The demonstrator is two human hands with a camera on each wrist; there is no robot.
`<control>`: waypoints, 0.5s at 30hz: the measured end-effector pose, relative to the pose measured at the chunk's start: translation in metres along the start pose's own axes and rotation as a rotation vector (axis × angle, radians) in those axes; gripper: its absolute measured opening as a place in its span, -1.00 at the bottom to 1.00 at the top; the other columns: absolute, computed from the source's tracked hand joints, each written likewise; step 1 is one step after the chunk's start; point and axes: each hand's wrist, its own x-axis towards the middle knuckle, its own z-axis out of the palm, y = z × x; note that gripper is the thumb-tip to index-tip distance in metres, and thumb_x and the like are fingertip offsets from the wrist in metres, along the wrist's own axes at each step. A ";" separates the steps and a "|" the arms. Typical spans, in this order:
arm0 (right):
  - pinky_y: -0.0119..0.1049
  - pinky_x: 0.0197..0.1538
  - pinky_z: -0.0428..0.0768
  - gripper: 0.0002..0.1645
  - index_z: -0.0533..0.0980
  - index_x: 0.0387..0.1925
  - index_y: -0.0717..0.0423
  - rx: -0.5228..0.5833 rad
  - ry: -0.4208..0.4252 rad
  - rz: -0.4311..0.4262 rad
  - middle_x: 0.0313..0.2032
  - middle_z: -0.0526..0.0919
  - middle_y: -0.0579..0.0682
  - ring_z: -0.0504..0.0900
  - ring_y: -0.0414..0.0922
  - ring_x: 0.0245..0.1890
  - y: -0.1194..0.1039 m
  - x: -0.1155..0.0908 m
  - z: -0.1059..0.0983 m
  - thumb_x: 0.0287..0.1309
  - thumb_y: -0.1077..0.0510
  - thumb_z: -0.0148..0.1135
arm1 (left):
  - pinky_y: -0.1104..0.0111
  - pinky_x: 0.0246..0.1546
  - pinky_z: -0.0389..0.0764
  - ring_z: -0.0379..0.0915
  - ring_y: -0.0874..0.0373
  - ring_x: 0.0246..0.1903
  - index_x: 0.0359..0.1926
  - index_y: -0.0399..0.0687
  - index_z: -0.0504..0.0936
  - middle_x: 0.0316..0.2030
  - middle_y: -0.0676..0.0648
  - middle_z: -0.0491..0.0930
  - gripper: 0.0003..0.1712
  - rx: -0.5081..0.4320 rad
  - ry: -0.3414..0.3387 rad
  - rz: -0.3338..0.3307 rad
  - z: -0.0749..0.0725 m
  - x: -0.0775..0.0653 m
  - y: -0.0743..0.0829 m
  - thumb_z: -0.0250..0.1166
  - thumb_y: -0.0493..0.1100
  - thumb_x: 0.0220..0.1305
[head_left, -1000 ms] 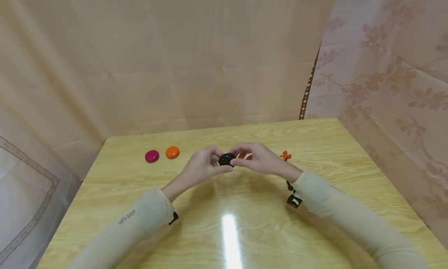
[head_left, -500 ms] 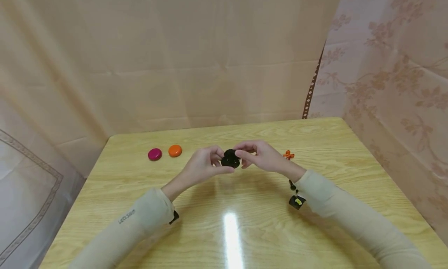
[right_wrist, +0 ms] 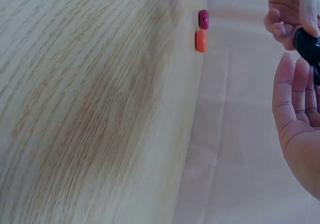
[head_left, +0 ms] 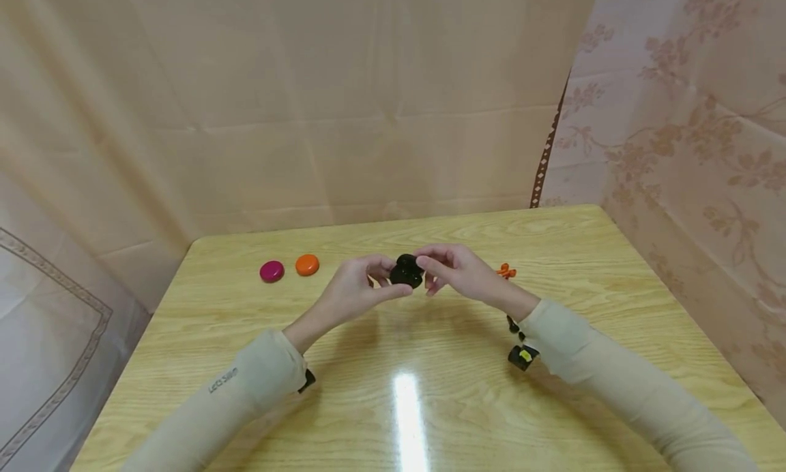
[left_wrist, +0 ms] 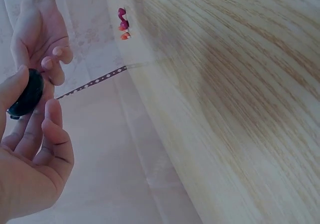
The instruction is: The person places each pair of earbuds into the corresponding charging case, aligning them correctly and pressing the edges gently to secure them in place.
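Observation:
A glossy black object, which looks like a round earbud case (head_left: 406,275), is held above the middle of the table with its lid raised. My left hand (head_left: 356,284) grips the body from the left, thumb along the near side. From the right, my right hand (head_left: 460,273) pinches the lid between thumb and fingers. In the left wrist view the black case (left_wrist: 27,95) shows edge-on under a thumb, and the right wrist view catches it partly cut off by the frame. What lies inside is too dark to make out.
On the table's back left lie a magenta round case (head_left: 271,271) and an orange round case (head_left: 307,264). Small orange pieces (head_left: 506,271) sit beyond the right wrist; the left wrist view also shows small magenta pieces (left_wrist: 123,17) there. A cloth (head_left: 368,117) hangs behind the table (head_left: 344,404).
The black case has gone from closed to open, its lid tilted up away from the body. My right hand has risen slightly with the lid; the left keeps its grip.

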 end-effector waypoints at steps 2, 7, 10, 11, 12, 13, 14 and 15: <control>-0.06 -0.19 0.73 -0.56 0.48 0.22 0.36 0.005 0.006 -0.003 -0.28 0.66 0.22 0.68 0.01 -0.34 -0.001 0.000 -0.001 0.55 0.10 0.06 | 0.30 -0.38 0.62 0.59 0.21 -0.39 -0.14 0.01 0.76 -0.38 0.17 0.71 -0.73 -0.007 -0.005 0.010 0.000 0.000 -0.002 0.51 0.03 0.21; -0.09 -0.17 0.73 -0.58 0.50 0.20 0.35 -0.031 0.011 -0.005 -0.26 0.69 0.18 0.69 0.03 -0.34 -0.001 0.001 -0.003 0.53 0.11 0.09 | 0.28 -0.31 0.65 0.62 0.23 -0.39 -0.15 0.04 0.77 -0.40 0.19 0.71 -0.76 -0.024 -0.022 0.033 0.000 -0.001 -0.004 0.48 0.04 0.25; -0.10 -0.16 0.73 -0.58 0.51 0.20 0.34 -0.044 0.002 0.010 -0.26 0.70 0.16 0.70 0.09 -0.32 0.000 0.001 -0.004 0.52 0.11 0.10 | 0.24 -0.30 0.66 0.62 0.22 -0.39 -0.14 0.03 0.78 -0.39 0.19 0.72 -0.75 -0.033 -0.036 0.041 0.000 -0.001 -0.004 0.49 0.03 0.25; -0.10 -0.16 0.73 -0.57 0.51 0.20 0.33 -0.046 -0.002 0.016 -0.25 0.71 0.16 0.71 0.12 -0.30 -0.001 0.000 -0.005 0.52 0.10 0.11 | 0.22 -0.30 0.66 0.63 0.22 -0.39 -0.14 0.02 0.78 -0.39 0.19 0.72 -0.75 -0.037 -0.042 0.044 0.001 -0.001 -0.005 0.49 0.02 0.25; -0.10 -0.15 0.72 -0.56 0.52 0.21 0.32 -0.047 -0.006 0.023 -0.24 0.72 0.15 0.71 0.17 -0.28 -0.001 -0.001 -0.005 0.52 0.08 0.12 | 0.19 -0.30 0.67 0.63 0.22 -0.39 -0.14 0.01 0.79 -0.39 0.19 0.73 -0.75 -0.042 -0.049 0.047 0.001 -0.001 -0.005 0.49 0.01 0.25; -0.10 -0.14 0.72 -0.56 0.52 0.21 0.32 -0.046 -0.011 0.029 -0.23 0.72 0.15 0.70 0.23 -0.26 -0.001 -0.002 -0.006 0.51 0.08 0.12 | 0.16 -0.29 0.67 0.63 0.22 -0.40 -0.13 0.00 0.79 -0.38 0.19 0.73 -0.75 -0.046 -0.056 0.050 0.001 0.000 -0.005 0.49 0.01 0.25; -0.10 -0.14 0.72 -0.55 0.52 0.21 0.31 -0.047 -0.015 0.032 -0.23 0.73 0.15 0.69 0.27 -0.24 -0.002 -0.003 -0.007 0.51 0.07 0.12 | 0.14 -0.29 0.67 0.63 0.23 -0.40 -0.12 0.00 0.79 -0.38 0.19 0.73 -0.75 -0.049 -0.062 0.053 0.001 0.000 -0.005 0.49 0.00 0.25; -0.09 -0.13 0.72 -0.55 0.52 0.22 0.30 -0.048 -0.020 0.035 -0.21 0.73 0.14 0.68 0.31 -0.22 -0.002 -0.005 -0.007 0.51 0.07 0.12 | 0.12 -0.29 0.67 0.63 0.23 -0.40 -0.12 -0.01 0.79 -0.38 0.18 0.73 -0.75 -0.051 -0.068 0.057 0.002 0.000 -0.005 0.49 -0.01 0.25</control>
